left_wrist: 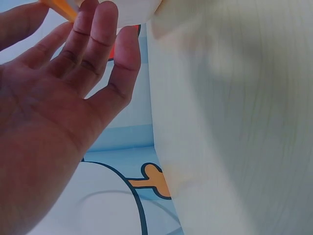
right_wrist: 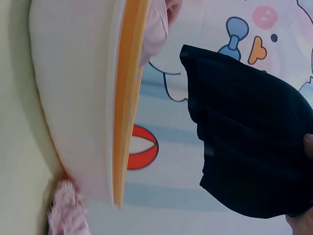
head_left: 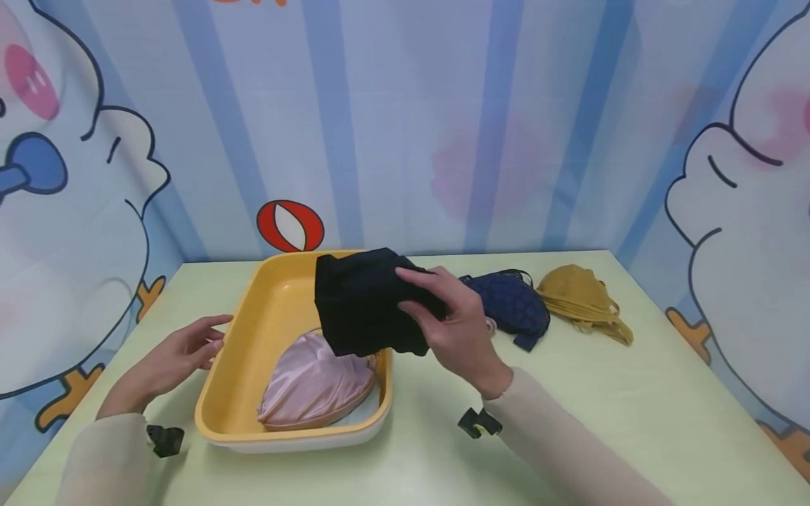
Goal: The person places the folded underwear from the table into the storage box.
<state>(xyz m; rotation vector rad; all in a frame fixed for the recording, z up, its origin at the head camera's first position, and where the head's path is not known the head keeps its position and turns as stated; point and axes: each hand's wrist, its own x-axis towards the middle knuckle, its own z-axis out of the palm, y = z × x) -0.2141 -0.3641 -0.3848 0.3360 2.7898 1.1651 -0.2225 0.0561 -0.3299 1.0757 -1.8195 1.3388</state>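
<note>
Over the right rim of the tub [head_left: 272, 302], towards its far corner, the right grip [head_left: 460, 330] has thumb and fingers clamped on one end of the black cloth [head_left: 367, 302]; the right wrist view shows it clear of the rim. The left grip [head_left: 171, 358] is at the left rim, fingers apart and holding nothing; whether they touch the tub I cannot tell. Since only one end of the cloth is held, its free side could sag or fold, and a slackened pinch might drop it across the rim, half in, half out. Lowered too near the tub's near right corner, it would probably land on the pink bra [head_left: 316, 386] and crease it. A knock on the rim could skid the tub along the surface [head_left: 633, 422] if the left grip is not bracing it. Towards the surface's far right corner, the navy bra [head_left: 509, 302] and mustard bra [head_left: 579, 295] lie so close that straps might snag if one were lifted hastily.
</note>
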